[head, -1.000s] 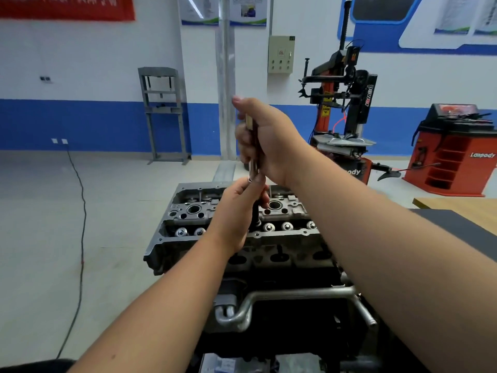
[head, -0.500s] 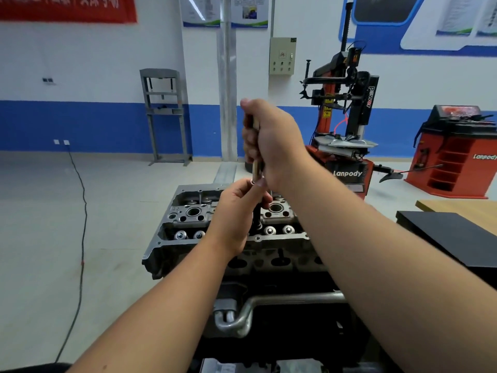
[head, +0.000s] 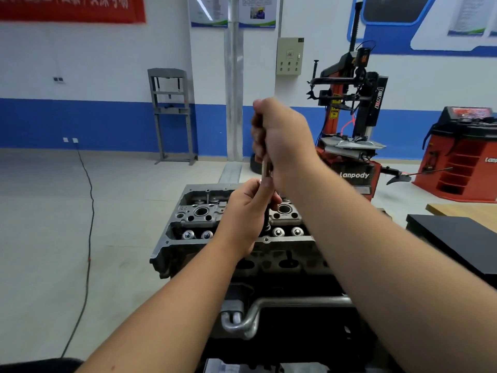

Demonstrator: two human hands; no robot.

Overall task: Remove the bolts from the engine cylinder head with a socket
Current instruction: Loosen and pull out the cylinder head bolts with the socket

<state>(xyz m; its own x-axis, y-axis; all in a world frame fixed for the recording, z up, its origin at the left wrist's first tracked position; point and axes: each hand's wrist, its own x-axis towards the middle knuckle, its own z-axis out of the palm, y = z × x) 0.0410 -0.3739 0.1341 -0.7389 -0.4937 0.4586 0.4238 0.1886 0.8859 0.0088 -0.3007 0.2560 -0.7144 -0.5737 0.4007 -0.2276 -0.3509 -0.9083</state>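
The cylinder head (head: 188,224) sat atop the engine, a socket wrench (head: 266,170) standing upright over its middle. The right hand (head: 282,141) gripped the handle; the left hand's (head: 244,214) fingers curled round the shaft below.

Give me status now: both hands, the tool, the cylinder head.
Right hand grips tool handle upright, above. Left hand holds shaft lower down, at cylinder head. Socket end hidden behind left hand. Nothing blocking.
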